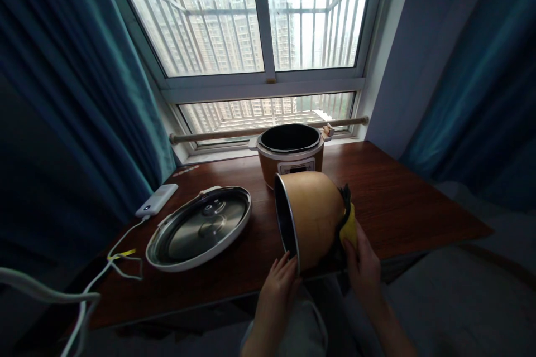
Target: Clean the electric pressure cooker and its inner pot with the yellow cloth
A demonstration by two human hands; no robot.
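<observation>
A gold inner pot (pixel 316 215) with a dark inside lies tipped on its side near the table's front edge, its mouth facing left. At the lower rim, my left hand (pixel 280 281) grips the pot, fingers closed over the edge. My right hand (pixel 363 262) is closed round a yellow and black cloth (pixel 348 230) and presses it against the pot's base. Part of the cloth is hidden behind the pot. Just behind stands the rice cooker body (pixel 268 166), upright and without a lid. The detached round lid (pixel 192 261) rests to the left, its metal inner side up.
On the left of the brown table (pixel 402 195) is a white power bank (pixel 158 199) with a white cable (pixel 94 284) running off the edge. A window and a rail (pixel 221 135) are behind the table. Blue curtains (pixel 92 67) hang on both sides.
</observation>
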